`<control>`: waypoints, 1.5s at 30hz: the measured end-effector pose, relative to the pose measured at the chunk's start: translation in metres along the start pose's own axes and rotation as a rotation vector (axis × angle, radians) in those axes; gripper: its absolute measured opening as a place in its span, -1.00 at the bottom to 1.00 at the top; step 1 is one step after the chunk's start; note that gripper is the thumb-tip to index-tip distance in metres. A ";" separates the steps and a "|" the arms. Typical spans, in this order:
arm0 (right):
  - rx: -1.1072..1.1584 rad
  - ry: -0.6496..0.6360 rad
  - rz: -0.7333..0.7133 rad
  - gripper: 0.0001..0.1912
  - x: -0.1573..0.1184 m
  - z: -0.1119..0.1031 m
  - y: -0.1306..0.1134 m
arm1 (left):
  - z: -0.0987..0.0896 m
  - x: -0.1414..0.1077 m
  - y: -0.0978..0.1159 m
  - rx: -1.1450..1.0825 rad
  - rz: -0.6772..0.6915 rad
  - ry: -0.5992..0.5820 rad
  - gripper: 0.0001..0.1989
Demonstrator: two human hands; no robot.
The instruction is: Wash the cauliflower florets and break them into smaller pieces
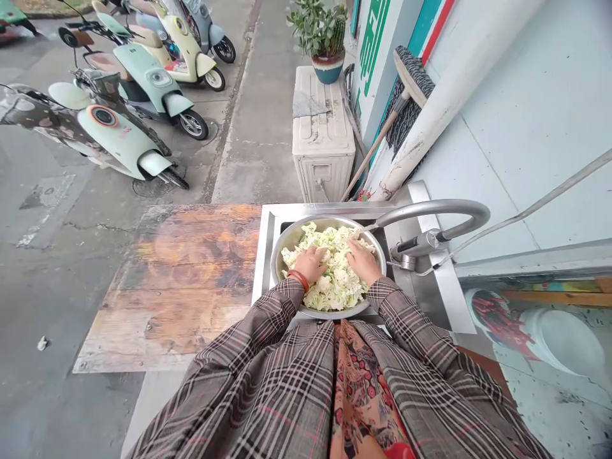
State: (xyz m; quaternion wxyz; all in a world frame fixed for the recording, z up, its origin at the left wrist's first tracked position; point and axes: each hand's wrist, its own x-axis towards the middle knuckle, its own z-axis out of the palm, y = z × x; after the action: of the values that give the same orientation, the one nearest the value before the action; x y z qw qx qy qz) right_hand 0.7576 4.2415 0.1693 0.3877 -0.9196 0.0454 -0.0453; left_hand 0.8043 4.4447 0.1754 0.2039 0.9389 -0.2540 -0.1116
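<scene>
Grey pavement point(248, 140) runs beyond the bowl point(329, 313), with parked scooters point(112, 134) far to its left and a pale wall point(540, 115) to its right. Closer in, a worn board point(191, 274) lies left of the bowl, its wood bare and stained orange and dark in patches.

Pale cauliflower point(337, 274) in small pieces heaps up inside the bowl, which sits at the metal sink point(264, 255). Left hand point(310, 262) and right hand point(363, 261) both rest on the cauliflower, one towards each side of the bowl, apart from each other. Fingers are spread on both, so each grip looks open; whether any piece is caught under the fingertips, I cannot tell. Above the left hand's plaid cuff is a red band point(298, 279) at the wrist.

Just right of the bowl stands the tap point(444, 207), its curved spout reaching back to the bowl's far right rim. Beyond the bowl is a beige box point(320, 137) with a potted plant point(329, 67) on its far end and a mop point(406, 83) leaning nearby. Well right of the bowl, a white bucket point(564, 338) is partly visible, blurred
</scene>
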 end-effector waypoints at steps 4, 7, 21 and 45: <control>0.166 -0.002 -0.032 -0.64 -0.011 -0.015 0.007 | -0.006 -0.006 -0.007 -0.168 0.046 0.044 -0.56; 0.182 0.107 0.022 -0.58 -0.029 -0.032 0.020 | -0.016 -0.015 -0.025 -0.243 0.056 0.187 -0.54; 0.265 0.398 0.447 -0.31 -0.071 -0.012 0.058 | -0.033 0.000 -0.107 -0.230 -0.599 0.243 -0.76; 0.202 0.571 0.429 -0.45 -0.067 -0.012 0.022 | -0.075 -0.025 -0.102 -0.348 -0.455 0.562 -0.73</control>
State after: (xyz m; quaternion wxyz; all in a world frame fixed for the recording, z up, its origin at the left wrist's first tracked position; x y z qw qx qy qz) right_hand 0.6887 4.2261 0.1585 0.4489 -0.7967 0.3387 -0.2218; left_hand 0.8507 4.5630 0.2001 0.3913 0.9166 0.0489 0.0659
